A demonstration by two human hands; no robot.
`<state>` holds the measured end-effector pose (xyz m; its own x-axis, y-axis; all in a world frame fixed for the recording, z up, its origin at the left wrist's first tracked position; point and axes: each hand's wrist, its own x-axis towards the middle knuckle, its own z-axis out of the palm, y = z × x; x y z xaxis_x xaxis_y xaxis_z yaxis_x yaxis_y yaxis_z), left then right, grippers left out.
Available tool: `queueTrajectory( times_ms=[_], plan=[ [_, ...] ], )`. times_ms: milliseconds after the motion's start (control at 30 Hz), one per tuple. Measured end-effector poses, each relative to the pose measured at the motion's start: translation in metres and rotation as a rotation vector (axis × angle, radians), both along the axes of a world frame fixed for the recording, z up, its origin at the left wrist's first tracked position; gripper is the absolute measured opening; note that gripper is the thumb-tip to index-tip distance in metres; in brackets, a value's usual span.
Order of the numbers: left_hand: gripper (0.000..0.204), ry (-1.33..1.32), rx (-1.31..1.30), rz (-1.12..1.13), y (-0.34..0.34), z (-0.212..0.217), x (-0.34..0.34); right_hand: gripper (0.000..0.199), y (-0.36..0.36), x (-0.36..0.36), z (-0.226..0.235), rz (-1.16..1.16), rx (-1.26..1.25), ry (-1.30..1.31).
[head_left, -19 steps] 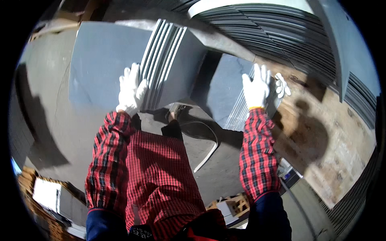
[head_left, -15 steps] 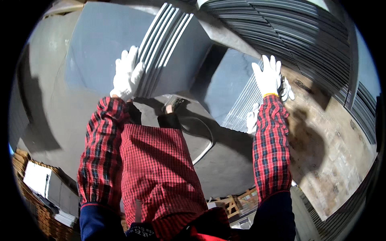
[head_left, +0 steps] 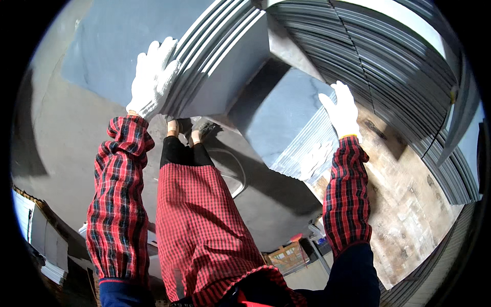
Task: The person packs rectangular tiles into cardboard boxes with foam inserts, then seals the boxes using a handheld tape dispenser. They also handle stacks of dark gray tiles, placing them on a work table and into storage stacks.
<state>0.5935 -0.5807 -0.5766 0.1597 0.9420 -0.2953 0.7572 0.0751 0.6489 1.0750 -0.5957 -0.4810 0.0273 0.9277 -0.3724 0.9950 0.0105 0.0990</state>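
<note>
My left hand point(head_left: 153, 77), in a white knit glove, lies with stretched fingers against the near slab of several grey flat slabs point(head_left: 217, 43) standing on edge. Its fingers are apart and its thumb rests by the slab edges. Off to the right, my right hand point(head_left: 341, 111), also gloved, is held open with the thumb spread. It is over or beside the right edge of a lower stack of blue-grey slabs point(head_left: 291, 110); whether it touches is unclear. A pale bundle that looks like spare white gloves point(head_left: 316, 159) lies on that stack's near right side.
A long row of dark grey slabs point(head_left: 378, 56) stands along the upper right. Below it lies a stained brownish board point(head_left: 409, 215). A pale hose point(head_left: 241, 179) curves over the grey floor point(head_left: 266, 215) near my feet. Pale boxes point(head_left: 46, 230) stand at the lower left.
The view has shifted, so the standing slabs look nearer and higher. Both hands stay open; the left remains by the standing slabs, and the right hand's fingers are closer together.
</note>
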Motion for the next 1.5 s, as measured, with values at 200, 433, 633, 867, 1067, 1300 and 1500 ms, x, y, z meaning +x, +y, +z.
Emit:
queueTrajectory(
  times_ms=[200,433,633,867,1067,1300,1500],
  plan=[
    [0.047,-0.028,0.206,0.047,-0.009,-0.020,0.001,0.077,-0.003,-0.018,0.000,-0.142,-0.077,0.042],
    [0.045,-0.052,0.187,0.069,-0.016,-0.043,-0.015,0.073,-0.002,-0.012,-0.012,-0.026,-0.015,0.023],
    [0.045,-0.353,0.267,0.808,-0.077,0.005,-0.010,0.070,0.012,-0.031,-0.013,0.076,0.017,0.033],
    [0.035,-0.608,-0.405,0.722,-0.279,-0.006,0.075,0.067,-0.002,-0.013,-0.009,0.147,0.051,-0.092],
    [0.070,-1.118,-1.249,0.539,-0.281,0.047,0.190,0.068,-0.007,-0.010,-0.015,0.184,0.043,-0.096],
    [0.045,-0.828,-0.923,0.707,-0.250,0.058,0.232,0.069,-0.008,-0.012,-0.008,0.143,0.116,-0.038],
    [0.060,-0.734,-0.943,0.511,-0.242,0.059,0.223,0.073,-0.005,-0.023,-0.008,0.046,0.126,0.026]
  ],
)
